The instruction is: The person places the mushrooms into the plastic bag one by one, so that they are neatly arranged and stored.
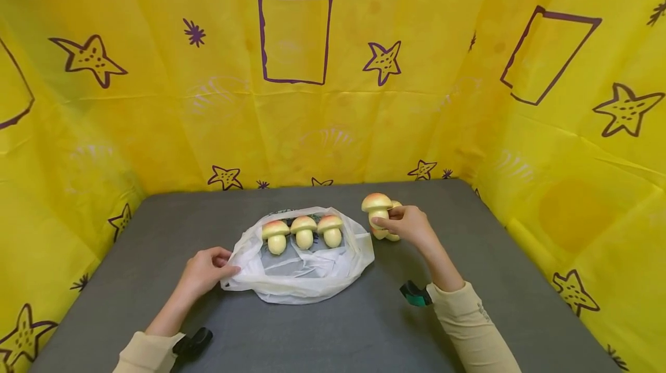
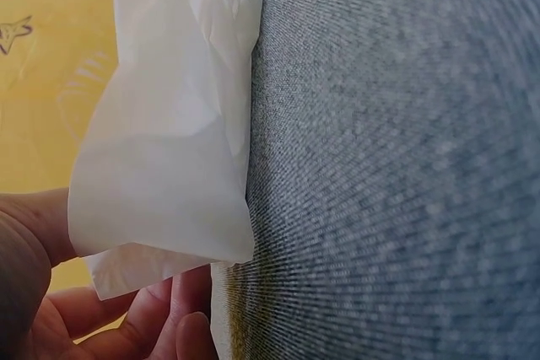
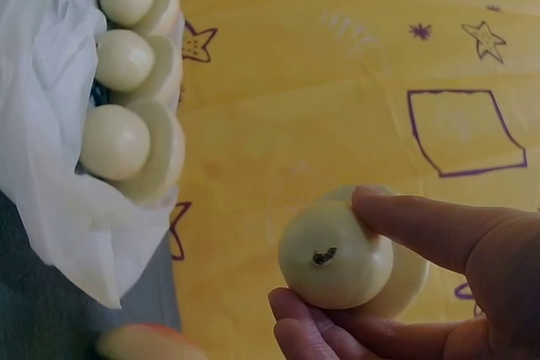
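A white plastic bag (image 1: 291, 291) lies with its mouth spread wide, and three toy mushrooms (image 1: 304, 233) with cream stems and orange-tinted caps sit in a row inside it. My left hand (image 1: 204, 270) pinches the bag's left edge; in the left wrist view the thumb is partly behind the white plastic (image 2: 160, 166). To the right of the bag, my right hand (image 1: 413, 225) grips another toy mushroom (image 1: 377, 202) by its stem, cap upward. The right wrist view shows the thumb and fingers around the stem, with a dark mark on its rounded end (image 3: 333, 250).
At least one more mushroom (image 1: 393, 236) is on the table behind the held one, partly hidden by the right hand. The grey cloth-covered table (image 1: 322, 338) is enclosed by yellow curtains (image 1: 208, 130) with purple starfish drawings. Dark straps sit at both cuffs.
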Tool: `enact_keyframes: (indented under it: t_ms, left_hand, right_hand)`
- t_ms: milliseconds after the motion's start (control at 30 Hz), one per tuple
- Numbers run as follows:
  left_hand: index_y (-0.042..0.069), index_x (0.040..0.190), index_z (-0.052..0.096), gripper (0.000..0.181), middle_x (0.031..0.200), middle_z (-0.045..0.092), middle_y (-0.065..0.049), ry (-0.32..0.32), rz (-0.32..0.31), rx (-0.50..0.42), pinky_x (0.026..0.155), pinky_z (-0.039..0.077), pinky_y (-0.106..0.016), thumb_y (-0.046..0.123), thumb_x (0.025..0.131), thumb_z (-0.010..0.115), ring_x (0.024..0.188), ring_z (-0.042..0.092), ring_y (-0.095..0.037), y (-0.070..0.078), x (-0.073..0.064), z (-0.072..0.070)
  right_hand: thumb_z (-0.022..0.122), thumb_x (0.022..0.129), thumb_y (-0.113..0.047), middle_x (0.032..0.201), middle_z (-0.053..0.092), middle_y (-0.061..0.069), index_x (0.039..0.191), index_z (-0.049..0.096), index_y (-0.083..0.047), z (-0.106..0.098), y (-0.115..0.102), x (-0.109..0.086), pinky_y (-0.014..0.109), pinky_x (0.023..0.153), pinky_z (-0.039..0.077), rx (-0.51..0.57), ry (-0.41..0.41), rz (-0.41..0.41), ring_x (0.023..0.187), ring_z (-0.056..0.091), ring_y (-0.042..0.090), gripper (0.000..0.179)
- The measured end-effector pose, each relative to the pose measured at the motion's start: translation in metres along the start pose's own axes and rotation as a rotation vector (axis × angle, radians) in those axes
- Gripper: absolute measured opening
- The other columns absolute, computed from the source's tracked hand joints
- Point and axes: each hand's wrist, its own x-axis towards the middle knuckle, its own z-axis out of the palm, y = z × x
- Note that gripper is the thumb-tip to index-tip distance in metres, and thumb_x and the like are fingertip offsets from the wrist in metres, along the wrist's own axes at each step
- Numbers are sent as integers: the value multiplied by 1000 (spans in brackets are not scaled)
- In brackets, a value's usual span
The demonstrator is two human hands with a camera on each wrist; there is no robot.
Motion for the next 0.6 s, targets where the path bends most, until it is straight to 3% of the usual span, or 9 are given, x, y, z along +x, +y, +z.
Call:
enact_keyframes:
  t_ms: [233,433,600]
  left_hand:
    - [-1,101,66,41,80,63,-6,6,-6,-1,60,42,-28,26,73,80,69,52,-17,0,0,1]
    - [-1,102,66,45,80,63,-6,-5,-7,-2,60,42,-29,29,73,81,70,52,-17,0,2,1]
    - [-1,102,66,44,80,63,-6,-1,-6,-1,59,42,-29,28,73,80,70,52,-17,0,1,1]
  right_hand:
    - [75,78,-39,87,73,7,95,73,-5,11,-6,0,26,63,48,19,5,-52,72,65,13,38]
    - [76,77,-38,78,70,7,83,69,-4,20,-11,1,25,57,45,83,-20,-36,66,64,20,36]
    - [74,79,-37,86,72,8,97,71,-2,28,-16,3,24,60,48,82,-63,-41,73,68,24,40]
